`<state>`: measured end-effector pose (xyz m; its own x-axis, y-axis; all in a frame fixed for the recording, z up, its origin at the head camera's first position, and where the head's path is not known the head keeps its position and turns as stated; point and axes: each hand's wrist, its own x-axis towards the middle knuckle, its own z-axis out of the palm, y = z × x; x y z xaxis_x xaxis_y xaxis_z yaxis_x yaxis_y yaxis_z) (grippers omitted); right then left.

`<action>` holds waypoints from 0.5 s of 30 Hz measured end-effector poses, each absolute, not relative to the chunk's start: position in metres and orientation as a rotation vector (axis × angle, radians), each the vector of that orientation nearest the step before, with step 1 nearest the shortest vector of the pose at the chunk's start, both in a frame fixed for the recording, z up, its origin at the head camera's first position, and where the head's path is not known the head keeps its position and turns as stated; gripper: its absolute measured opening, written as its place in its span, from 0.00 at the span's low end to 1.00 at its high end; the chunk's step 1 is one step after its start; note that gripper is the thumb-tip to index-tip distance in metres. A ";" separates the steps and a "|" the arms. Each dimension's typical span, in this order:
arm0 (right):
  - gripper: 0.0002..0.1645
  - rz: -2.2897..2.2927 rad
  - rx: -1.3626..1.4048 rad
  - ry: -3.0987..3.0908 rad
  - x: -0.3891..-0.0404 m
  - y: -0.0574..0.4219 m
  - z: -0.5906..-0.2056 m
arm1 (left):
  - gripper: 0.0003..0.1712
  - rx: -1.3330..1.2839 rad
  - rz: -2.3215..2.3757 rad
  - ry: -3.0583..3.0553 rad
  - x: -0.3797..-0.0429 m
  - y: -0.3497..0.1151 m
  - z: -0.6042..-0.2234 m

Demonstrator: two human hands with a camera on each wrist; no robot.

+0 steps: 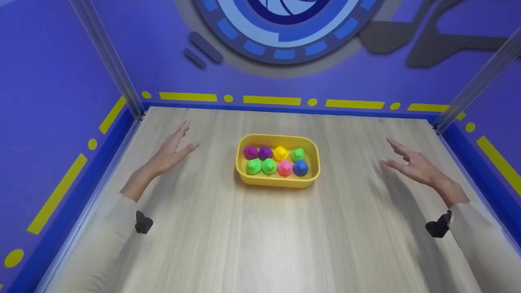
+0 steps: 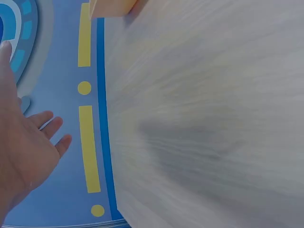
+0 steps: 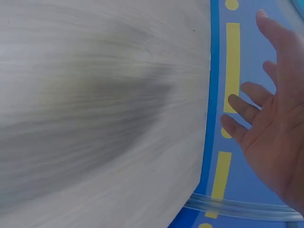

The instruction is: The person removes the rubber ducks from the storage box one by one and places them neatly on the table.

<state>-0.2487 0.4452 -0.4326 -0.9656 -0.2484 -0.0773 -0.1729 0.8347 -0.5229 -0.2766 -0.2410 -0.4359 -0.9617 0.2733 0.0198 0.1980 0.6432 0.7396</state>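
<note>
A yellow rectangular tub [image 1: 277, 183] with rounded corners stands near the middle of the table. Inside it sit several small toy chicks in two rows: purple ones [image 1: 265, 153], a yellow one [image 1: 281, 154], green ones [image 1: 269, 166], a pink one [image 1: 285, 167] and a blue one [image 1: 300, 167]. My left hand [image 1: 169, 154] hovers above the table left of the tub, fingers extended and thumb apart, holding nothing. On the far side, my right hand [image 1: 415, 165] is raised likewise, its palm turned inward. Both hands are apart from the tub; a corner of it [image 2: 111, 7] shows in the left wrist view.
The pale wood-grain table [image 1: 276, 236] is bordered by a blue back wall [image 1: 163, 77] with yellow markings, and by side walls. Metal posts [image 1: 108, 53] rise at the back corners. Small black devices [image 1: 143, 222] are worn at both wrists.
</note>
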 end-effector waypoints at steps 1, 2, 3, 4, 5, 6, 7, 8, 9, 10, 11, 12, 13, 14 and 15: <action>0.48 -0.837 -0.337 2.870 -0.248 0.445 -0.434 | 0.48 0.396 1.267 2.733 -0.277 -0.240 -0.435; 0.48 -0.873 -0.340 2.868 -0.247 0.445 -0.435 | 0.49 0.400 1.307 2.706 -0.277 -0.239 -0.435; 0.47 -0.898 -0.341 2.869 -0.246 0.444 -0.436 | 0.49 0.407 1.344 2.681 -0.277 -0.238 -0.434; 0.46 -0.924 -0.341 2.871 -0.245 0.444 -0.437 | 0.50 0.414 1.380 2.653 -0.276 -0.237 -0.433; 0.45 -0.948 -0.345 2.872 -0.243 0.444 -0.438 | 0.50 0.420 1.407 2.628 -0.276 -0.236 -0.433; 0.44 -0.969 -0.347 2.875 -0.242 0.443 -0.438 | 0.50 0.427 1.427 2.609 -0.276 -0.235 -0.432; 0.43 -0.992 -0.352 2.874 -0.241 0.442 -0.439 | 0.50 0.436 1.444 2.592 -0.276 -0.234 -0.432; 0.42 -1.011 -0.359 2.872 -0.240 0.441 -0.439 | 0.49 0.445 1.459 2.576 -0.275 -0.233 -0.432; 0.41 -1.030 -0.368 2.867 -0.240 0.439 -0.439 | 0.48 0.448 1.467 2.565 -0.274 -0.232 -0.432; 0.40 -1.056 -0.380 2.859 -0.239 0.437 -0.440 | 0.46 0.452 1.472 2.555 -0.274 -0.232 -0.433; 0.39 -1.085 -0.399 2.852 -0.238 0.435 -0.440 | 0.45 0.457 1.473 2.550 -0.273 -0.231 -0.434; 0.38 -1.111 -0.416 2.844 -0.238 0.432 -0.440 | 0.44 0.460 1.478 2.543 -0.272 -0.230 -0.435; 0.36 -1.135 -0.436 2.839 -0.237 0.429 -0.440 | 0.43 0.461 1.489 2.530 -0.272 -0.230 -0.437; 0.35 -1.156 -0.454 2.835 -0.237 0.427 -0.440 | 0.42 0.459 1.502 2.514 -0.271 -0.230 -0.439; 0.34 -1.184 -0.472 2.829 -0.236 0.424 -0.440 | 0.42 0.456 1.512 2.500 -0.270 -0.230 -0.442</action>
